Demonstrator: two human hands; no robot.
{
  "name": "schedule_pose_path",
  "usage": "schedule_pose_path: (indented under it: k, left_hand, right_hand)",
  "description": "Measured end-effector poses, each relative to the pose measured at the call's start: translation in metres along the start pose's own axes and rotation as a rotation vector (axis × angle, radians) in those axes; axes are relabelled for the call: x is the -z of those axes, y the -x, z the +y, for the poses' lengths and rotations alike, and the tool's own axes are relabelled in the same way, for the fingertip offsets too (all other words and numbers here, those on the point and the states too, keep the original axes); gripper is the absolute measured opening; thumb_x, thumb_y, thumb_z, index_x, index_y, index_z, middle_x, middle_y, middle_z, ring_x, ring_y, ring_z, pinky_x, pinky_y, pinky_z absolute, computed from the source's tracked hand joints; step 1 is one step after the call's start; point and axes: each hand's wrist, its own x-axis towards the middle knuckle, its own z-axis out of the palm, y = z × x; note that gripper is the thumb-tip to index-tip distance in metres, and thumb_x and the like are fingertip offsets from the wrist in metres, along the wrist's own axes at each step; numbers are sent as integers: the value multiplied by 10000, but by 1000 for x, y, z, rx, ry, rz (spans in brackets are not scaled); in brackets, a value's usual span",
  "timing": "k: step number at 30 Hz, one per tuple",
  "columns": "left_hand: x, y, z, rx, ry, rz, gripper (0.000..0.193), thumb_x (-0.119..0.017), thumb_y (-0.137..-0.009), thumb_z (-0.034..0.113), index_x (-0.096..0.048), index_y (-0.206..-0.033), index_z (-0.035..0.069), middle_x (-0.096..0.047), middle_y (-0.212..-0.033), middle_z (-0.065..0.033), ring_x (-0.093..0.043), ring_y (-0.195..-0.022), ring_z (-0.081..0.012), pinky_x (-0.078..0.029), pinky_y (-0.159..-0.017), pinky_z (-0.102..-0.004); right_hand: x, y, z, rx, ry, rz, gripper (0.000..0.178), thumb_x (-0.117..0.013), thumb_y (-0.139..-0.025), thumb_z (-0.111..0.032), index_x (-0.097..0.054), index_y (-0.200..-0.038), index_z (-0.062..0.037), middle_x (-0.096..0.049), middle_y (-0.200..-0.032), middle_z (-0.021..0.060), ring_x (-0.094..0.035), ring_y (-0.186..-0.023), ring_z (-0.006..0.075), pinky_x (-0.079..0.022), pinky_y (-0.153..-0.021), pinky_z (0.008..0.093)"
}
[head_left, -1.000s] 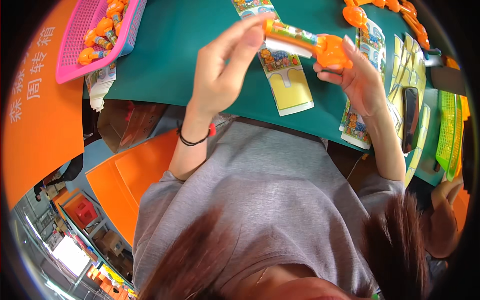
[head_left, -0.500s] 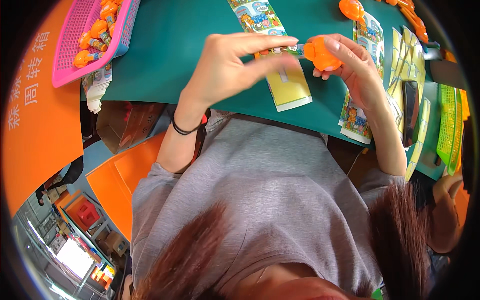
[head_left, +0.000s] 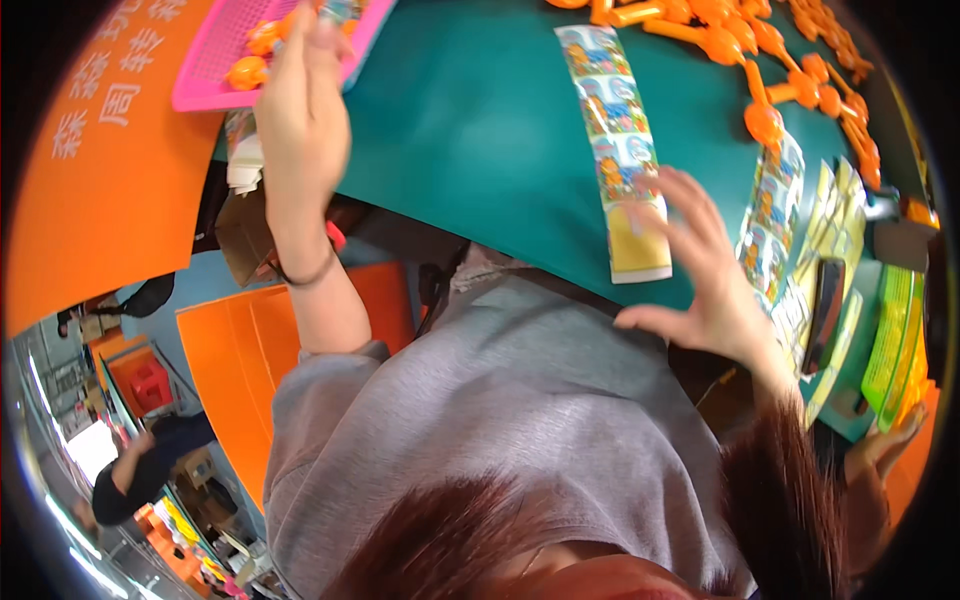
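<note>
My left hand (head_left: 305, 135) is at the pink basket (head_left: 205, 95) at the upper left. Its fingers are closed, a little smeared by motion, on a small orange toy with a printed stem (head_left: 340, 8); most of this toy is hidden or cut off by the top edge. More orange toys (head_left: 248, 72) lie in the basket beside the hand. To the right, my right hand (head_left: 705, 275) is open with fingers spread and nothing in it. Its fingertips are over the lower part of a printed sticker strip (head_left: 612, 110), by the strip's yellow end (head_left: 640, 258); whether they touch it I cannot tell.
Orange toys (head_left: 720, 45) lie in a heap at the far right of the green table (head_left: 470, 130). Below them are more sticker strips (head_left: 770, 215), yellow-edged strips (head_left: 815, 240), a dark oblong object (head_left: 826, 300) and a green basket (head_left: 890, 345). An orange box (head_left: 90, 220) stands left.
My left hand has moved left to the pink basket with the toy. The right hand has let go of the toy and opened, lower over the strip. The view has shifted.
</note>
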Motion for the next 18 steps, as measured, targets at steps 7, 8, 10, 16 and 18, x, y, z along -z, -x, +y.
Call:
schedule_pose_path:
  k: [7, 8, 10, 16, 18]
  left_hand:
    - [-39, 21, 12, 8, 105, -4, 270, -650, -953, 202, -678, -1144, 14, -731, -924, -103, -697, -825, -200, -524, -775, -283]
    - [-50, 38, 26, 43, 253, -139, 216, -679, -928, 187, -713, -1068, 27, -736, -927, -106, -700, -824, -186, -529, -735, -271]
    - [-72, 58, 51, -21, 141, -296, 189, -717, -880, 163, -726, -1035, 56, -729, -907, -86, -688, -768, -169, -532, -642, -282]
    - [-117, 75, 49, -137, 112, -493, 311, -781, -781, 222, -719, -1056, 91, -690, -1045, -38, -637, -941, -225, -532, -783, -351]
    - [-118, 75, 49, -135, 97, -525, 311, -780, -783, 224, -718, -1061, 100, -680, -1043, -26, -622, -971, -224, -521, -828, -355]
  right_hand:
    - [-43, 25, -8, -12, 80, 32, 451, -795, -710, -59, -622, -1126, -44, -596, -1232, 96, -549, -1185, 342, -491, -967, 449]
    - [-44, 29, -9, 46, 65, 64, 462, -813, -700, -71, -633, -1125, -39, -621, -1139, 76, -604, -1055, 273, -522, -863, 374]
    - [-28, 21, -9, -62, -84, 96, 466, -814, -719, -97, -632, -1144, -41, -624, -1121, 85, -607, -1036, 251, -517, -840, 353]
    - [22, -86, 88, 84, 209, 269, 656, -811, -761, -329, -534, -1285, -49, -568, -1196, 163, -552, -1110, 272, -453, -911, 368]
    - [40, -106, 97, 111, 88, 109, 871, -845, -709, -472, -445, -1355, -46, -490, -1321, 228, -485, -1242, 336, -407, -1031, 409]
